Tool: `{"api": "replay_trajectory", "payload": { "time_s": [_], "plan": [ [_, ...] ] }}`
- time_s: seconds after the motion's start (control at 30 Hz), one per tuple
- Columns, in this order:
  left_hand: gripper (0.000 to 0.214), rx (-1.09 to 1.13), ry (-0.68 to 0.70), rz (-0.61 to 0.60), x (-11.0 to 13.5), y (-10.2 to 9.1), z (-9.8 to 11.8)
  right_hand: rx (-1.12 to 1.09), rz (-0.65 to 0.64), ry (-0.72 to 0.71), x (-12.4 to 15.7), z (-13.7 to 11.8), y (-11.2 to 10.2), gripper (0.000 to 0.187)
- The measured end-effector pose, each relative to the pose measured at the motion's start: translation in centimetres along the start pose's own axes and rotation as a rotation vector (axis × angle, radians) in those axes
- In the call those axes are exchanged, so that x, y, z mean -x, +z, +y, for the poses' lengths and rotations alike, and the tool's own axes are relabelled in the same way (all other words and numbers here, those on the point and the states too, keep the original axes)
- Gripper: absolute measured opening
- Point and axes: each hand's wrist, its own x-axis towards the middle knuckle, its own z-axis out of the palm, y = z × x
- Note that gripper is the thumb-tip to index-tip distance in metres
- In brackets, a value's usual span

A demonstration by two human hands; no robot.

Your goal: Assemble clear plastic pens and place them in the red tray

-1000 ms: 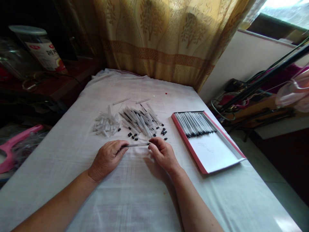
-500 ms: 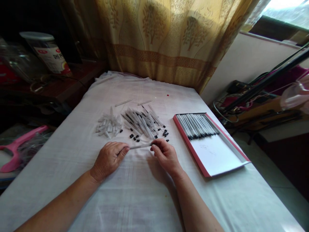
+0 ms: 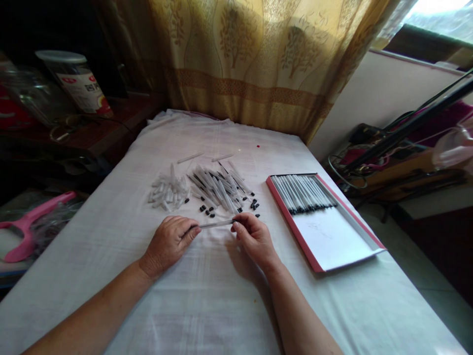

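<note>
A slim translucent pen [image 3: 217, 224] lies level between my two hands, above the cloth. Its left end is pinched by my left hand [image 3: 173, 240], thumb against fingers. My right hand [image 3: 254, 237] grips the other end, where a dark tip partly shows between thumb and forefinger. Just beyond them is a heap of clear pen barrels and dark refills [image 3: 216, 186]. Small black plugs [image 3: 207, 212] are scattered around that heap. A pile of clear pen caps [image 3: 168, 191] sits to its left.
At the right, a shallow pink-edged box [image 3: 295, 236] holds a row of pens [image 3: 303, 192] with black ends. Two loose barrels [image 3: 190, 158] lie behind the heap. A pink handled object [image 3: 27, 227] and a lidded jar [image 3: 79, 81] stand off the left edge.
My left hand has shifted very slightly right along the pen, its fingers closer round the end. My right hand keeps its grip. The view has moved a little.
</note>
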Motion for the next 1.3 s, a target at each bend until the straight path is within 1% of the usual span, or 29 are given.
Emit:
{"api": "replay_trajectory", "payload": {
  "time_s": [0.07,0.13,0.23,0.33,0.43,0.53,0.6,0.7,0.77,0.83,0.93,1.0,1.17,1.23,1.3],
  "plan": [
    [0.033,0.004,-0.017,0.038,0.0,0.0,0.1,-0.013,-0.006,0.006,0.0,-0.1,0.0,0.015],
    [0.031,0.008,-0.043,0.049,0.0,-0.1,0.2,-0.032,-0.007,0.013,0.0,-0.3,0.1,0.015],
    [0.033,0.012,-0.053,0.005,0.0,-0.1,0.1,-0.072,0.013,0.020,-0.1,-0.5,0.1,0.015],
    [0.036,0.016,-0.034,-0.029,0.0,-0.1,-0.1,-0.093,0.035,0.017,-0.2,-0.8,0.1,0.016],
    [0.034,0.018,-0.039,0.009,0.0,0.0,-0.2,-0.094,0.032,0.019,-0.2,-0.9,0.1,0.017],
    [0.032,0.011,-0.076,0.059,0.0,0.0,-0.1,-0.097,0.024,0.031,-0.2,-0.9,0.1,0.017],
    [0.034,0.007,-0.088,0.044,0.0,0.0,0.0,-0.107,0.031,0.037,-0.2,-0.9,0.1,0.017],
    [0.036,0.014,-0.051,-0.013,-0.1,0.0,-0.2,-0.135,0.044,0.047,-0.3,-1.0,0.2,0.017],
    [0.037,0.019,-0.016,-0.030,0.0,0.0,-0.3,-0.159,0.049,0.058,-0.3,-1.0,0.2,0.017],
    [0.037,0.023,-0.003,-0.014,0.0,0.0,-0.3,-0.181,0.053,0.071,-0.3,-1.0,0.2,0.017],
    [0.035,0.026,-0.034,0.026,0.0,-0.1,-0.2,-0.203,0.055,0.085,-0.3,-1.0,0.2,0.018],
    [0.033,0.024,-0.048,0.032,0.0,-0.1,-0.1,-0.207,0.061,0.086,-0.3,-1.0,0.3,0.018],
    [0.025,0.023,0.056,-0.007,0.0,0.1,-0.2,-0.205,0.065,0.085,-0.4,-1.1,0.2,0.016],
    [0.023,0.026,0.079,0.006,0.0,0.2,-0.3,-0.206,0.056,0.099,-0.4,-1.1,0.2,0.017],
    [0.023,0.036,0.073,0.038,0.0,0.1,-0.3,-0.207,0.052,0.119,-0.4,-1.2,0.2,0.018]
  ]
}}
